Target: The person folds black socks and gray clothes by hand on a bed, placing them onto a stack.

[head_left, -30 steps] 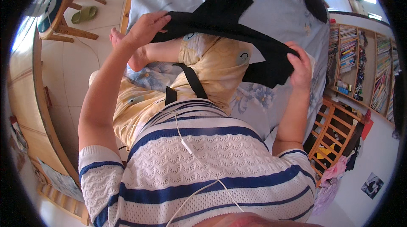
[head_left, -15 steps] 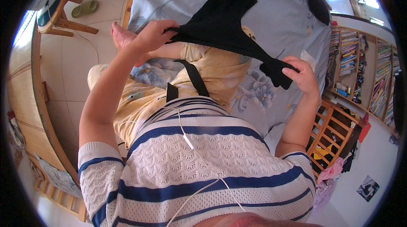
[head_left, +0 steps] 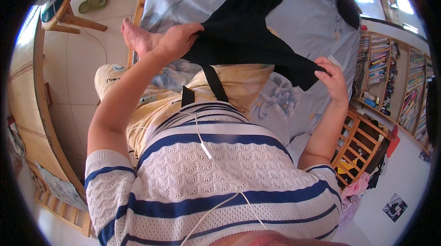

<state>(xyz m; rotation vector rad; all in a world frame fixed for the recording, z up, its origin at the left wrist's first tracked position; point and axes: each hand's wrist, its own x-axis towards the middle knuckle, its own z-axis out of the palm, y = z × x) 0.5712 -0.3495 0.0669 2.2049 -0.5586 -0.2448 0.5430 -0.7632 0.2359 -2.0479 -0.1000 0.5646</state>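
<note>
Black cloth: in front of the person, stretched between the two hands, over the yellow trousers (head_left: 234,89) and the blue bed; the cloth (head_left: 239,39) bridges the gap with no hand on its middle.
Left hand: closed on the cloth's left edge, fingers curled over it; this hand (head_left: 178,40) sits farther out from the body.
Right hand: pinching the cloth's right end between thumb and fingers; this hand (head_left: 332,80) is lower and closer to the body.
Long run: from hand to hand, crosswise to the person, slanting back toward the body on the right.
Far flap: reaches away from the person, out and to the right of the left hand, over the bed (head_left: 310,39); the left hand is the nearer one. From here I can't tell whether it rests on the sheet or hangs just above.
Near edge: faces the striped top (head_left: 216,154), apart from it, and meets the upper end of a black strap (head_left: 216,85) on the lap, touching or merely overlapping, I can't say.
</note>
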